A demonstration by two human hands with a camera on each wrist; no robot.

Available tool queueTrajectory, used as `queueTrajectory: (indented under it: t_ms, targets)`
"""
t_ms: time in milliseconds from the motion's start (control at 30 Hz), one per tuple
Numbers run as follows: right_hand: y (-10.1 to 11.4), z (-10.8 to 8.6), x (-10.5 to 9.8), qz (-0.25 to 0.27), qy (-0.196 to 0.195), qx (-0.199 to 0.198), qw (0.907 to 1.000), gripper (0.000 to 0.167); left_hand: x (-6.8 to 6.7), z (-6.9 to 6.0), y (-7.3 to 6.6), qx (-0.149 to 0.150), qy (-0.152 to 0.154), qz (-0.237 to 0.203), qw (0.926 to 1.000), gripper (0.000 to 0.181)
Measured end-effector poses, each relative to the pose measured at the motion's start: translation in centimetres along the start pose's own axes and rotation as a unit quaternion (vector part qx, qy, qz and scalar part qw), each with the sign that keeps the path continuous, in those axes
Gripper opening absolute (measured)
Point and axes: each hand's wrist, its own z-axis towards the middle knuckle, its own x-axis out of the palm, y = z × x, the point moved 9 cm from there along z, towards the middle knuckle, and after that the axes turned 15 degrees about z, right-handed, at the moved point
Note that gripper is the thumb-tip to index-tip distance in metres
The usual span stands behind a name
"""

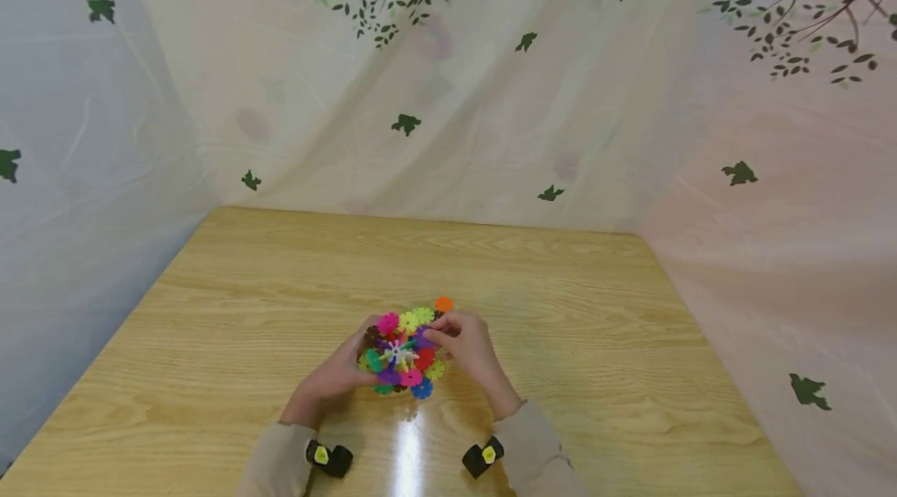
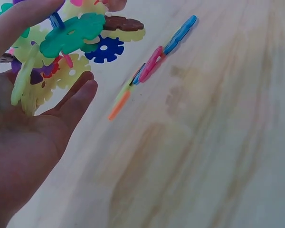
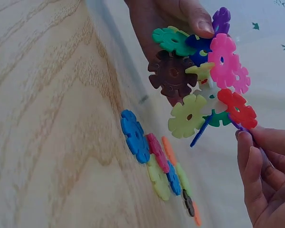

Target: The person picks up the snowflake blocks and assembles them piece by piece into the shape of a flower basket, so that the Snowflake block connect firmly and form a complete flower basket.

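Head view: disc cluster (image 1: 399,354) held above tabletop (image 1: 596,341), wrapped by left grip (image 1: 339,369). Purple disc (image 1: 422,339) at cluster's right side pinched between thumb and finger of right grip (image 1: 471,343). Row of discs (image 3: 134,136) seen on tabletop nearby. Step judged as purple disc being fitted; next, slots likely need to be aligned and pressed home, cluster steadied.
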Motion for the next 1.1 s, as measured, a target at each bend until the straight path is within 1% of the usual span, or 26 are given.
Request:
queueTrajectory:
  t_ms: [167,300,400,533,600,700,833,933,1100]
  targets:
    - [-0.9,0.1,-0.2,0.038,-0.010,0.008,0.9992,0.017,0.5,0.1,-0.1,0.004,0.015,-0.020,0.9997,0.082]
    - [-1.0,0.0,-0.2,0.053,-0.022,-0.004,0.9983,0.017,0.5,0.1,-0.2,0.010,0.007,-0.010,0.9999,0.084]
    - [-1.0,-0.1,-0.3,0.052,-0.038,-0.007,0.9979,0.017,0.5,0.1,-0.2,0.000,0.003,0.000,1.0000,0.085]
    - [-1.1,-0.3,-0.5,0.046,-0.052,0.004,0.9975,0.019,0.8,0.2,-0.1,-0.014,0.010,-0.007,0.9998,0.086]
    - [-1.1,-0.4,-0.6,0.042,-0.052,0.010,0.9977,0.019,0.9,0.3,-0.1,-0.016,0.014,-0.016,0.9996,0.086]
    - [-0.6,-0.4,-0.9,0.030,-0.043,0.009,0.9986,0.019,1.0,0.5,-0.1,-0.018,0.016,-0.024,0.9994,0.087]
    - [0.1,-0.6,-1.1,0.019,-0.030,0.005,0.9994,0.019,1.0,0.5,-0.1,-0.012,0.013,-0.023,0.9996,0.088]
    - [0.3,-0.8,-1.4,0.023,-0.034,0.011,0.9991,0.018,1.0,0.5,-0.1,-0.010,0.013,-0.018,0.9997,0.087]
    - [0.4,-1.0,-2.4,0.021,-0.057,0.015,0.9980,0.019,1.1,0.6,0.1,-0.020,0.016,-0.011,0.9996,0.090]
